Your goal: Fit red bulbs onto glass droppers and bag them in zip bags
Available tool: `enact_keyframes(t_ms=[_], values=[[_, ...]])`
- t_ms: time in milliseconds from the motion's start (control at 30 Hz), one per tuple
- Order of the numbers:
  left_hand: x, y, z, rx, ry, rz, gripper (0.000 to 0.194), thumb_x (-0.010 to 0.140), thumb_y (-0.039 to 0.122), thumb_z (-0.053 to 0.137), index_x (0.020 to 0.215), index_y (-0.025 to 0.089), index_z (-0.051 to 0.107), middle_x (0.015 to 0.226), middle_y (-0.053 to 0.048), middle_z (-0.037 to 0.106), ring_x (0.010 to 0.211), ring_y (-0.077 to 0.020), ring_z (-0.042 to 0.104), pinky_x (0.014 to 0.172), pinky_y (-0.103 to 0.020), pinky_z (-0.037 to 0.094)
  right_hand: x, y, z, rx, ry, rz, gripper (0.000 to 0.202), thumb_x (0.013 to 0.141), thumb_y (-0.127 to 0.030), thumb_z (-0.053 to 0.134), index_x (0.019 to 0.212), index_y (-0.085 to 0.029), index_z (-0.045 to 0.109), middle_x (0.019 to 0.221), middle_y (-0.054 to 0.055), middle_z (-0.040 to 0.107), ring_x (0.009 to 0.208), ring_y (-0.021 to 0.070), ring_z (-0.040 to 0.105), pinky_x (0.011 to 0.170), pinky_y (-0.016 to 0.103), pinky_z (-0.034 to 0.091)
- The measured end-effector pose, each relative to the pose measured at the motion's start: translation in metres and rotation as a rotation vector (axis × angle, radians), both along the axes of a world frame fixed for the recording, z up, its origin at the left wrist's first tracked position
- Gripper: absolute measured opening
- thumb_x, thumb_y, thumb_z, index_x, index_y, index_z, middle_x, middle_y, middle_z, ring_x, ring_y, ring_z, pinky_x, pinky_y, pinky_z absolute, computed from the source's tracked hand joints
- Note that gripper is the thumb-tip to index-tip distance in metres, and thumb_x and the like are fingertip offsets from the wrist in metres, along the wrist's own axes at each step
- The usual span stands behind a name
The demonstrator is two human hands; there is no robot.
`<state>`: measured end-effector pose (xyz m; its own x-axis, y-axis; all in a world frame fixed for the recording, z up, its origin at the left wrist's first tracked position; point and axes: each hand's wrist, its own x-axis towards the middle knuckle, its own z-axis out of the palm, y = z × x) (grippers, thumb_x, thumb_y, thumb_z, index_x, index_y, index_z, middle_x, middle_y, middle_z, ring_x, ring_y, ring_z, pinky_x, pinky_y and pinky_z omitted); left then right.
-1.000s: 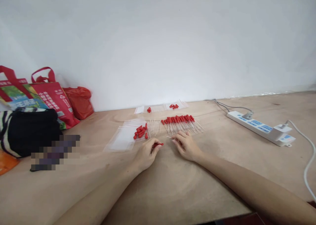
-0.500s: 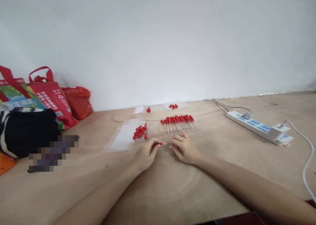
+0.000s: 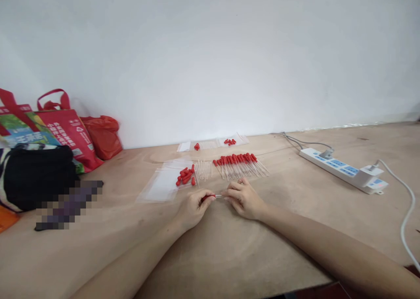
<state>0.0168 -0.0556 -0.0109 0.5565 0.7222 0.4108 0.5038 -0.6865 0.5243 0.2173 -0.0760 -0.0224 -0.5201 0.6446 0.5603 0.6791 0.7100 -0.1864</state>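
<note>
My left hand (image 3: 197,207) pinches a red rubber dropper bulb (image 3: 209,197) between thumb and fingers. My right hand (image 3: 243,199) grips a thin, pale dropper tube (image 3: 218,196), whose end meets the bulb's mouth; how far it sits inside, I cannot tell. Just beyond my hands lies a row of droppers (image 3: 236,160) with red bulbs on their tubes. Left of it are several bare tubes (image 3: 204,169), side by side. A small heap of loose red bulbs (image 3: 185,175) rests on a clear plastic bag (image 3: 160,184).
More clear bags (image 3: 209,144) with red bulbs and tubes lie along the wall. At right, a white power strip (image 3: 343,170) carries plugs and cables. Red carrier bags (image 3: 72,133), a black bag (image 3: 41,172) and a blurred-out dark item (image 3: 70,205) are at left.
The bulb and tube have come down slightly towards me and lie more level. More of the tube's junction with the bulb shows. Both hands keep their grip.
</note>
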Motion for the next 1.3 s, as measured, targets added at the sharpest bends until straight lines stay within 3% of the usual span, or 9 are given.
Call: enact_keyframes(t_ms=[367,633,767,1300], values=[[0.0007,-0.001,-0.0005,-0.059,-0.015,0.006,0.02,0.081,0.026,0.045,0.073,0.016,0.061,0.057,0.002,0.055,0.051,-0.0101,0.047,0.048,-0.019,0.034,0.0007,0.0016,0.0017,0.11,-0.007,0.039,0.026,0.081,-0.014,0.04,0.097,-0.019,0.06,0.074,0.003,0.056,0.065,0.0117,0.046,0.068,0.03,0.024],[0.0004,-0.0011,-0.0016,-0.206,-0.041,-0.035,0.021,0.078,0.026,0.047,0.069,0.014,0.062,0.055,0.002,0.053,0.05,-0.0088,0.045,0.047,-0.018,0.034,0.002,0.0035,0.0009,0.292,-0.056,0.089,0.028,0.076,-0.007,0.039,0.087,-0.018,0.062,0.072,0.002,0.054,0.059,0.0098,0.042,0.068,0.03,0.022],[0.0001,-0.0007,-0.0011,-0.266,-0.054,-0.063,0.021,0.078,0.027,0.048,0.069,0.013,0.061,0.054,0.003,0.052,0.048,-0.008,0.043,0.045,-0.017,0.034,0.002,0.0032,0.0003,0.291,-0.08,0.084,0.029,0.074,-0.006,0.038,0.086,-0.019,0.062,0.073,0.002,0.053,0.058,0.0096,0.04,0.067,0.03,0.021],[0.0031,-0.0081,0.003,0.072,0.026,-0.081,0.018,0.079,0.023,0.049,0.069,0.014,0.061,0.057,0.0,0.057,0.051,-0.0094,0.049,0.05,-0.02,0.037,-0.0073,-0.004,0.0018,0.075,-0.143,-0.011,0.024,0.083,-0.021,0.036,0.074,-0.016,0.058,0.066,0.001,0.054,0.054,0.0097,0.035,0.064,0.029,0.017]])
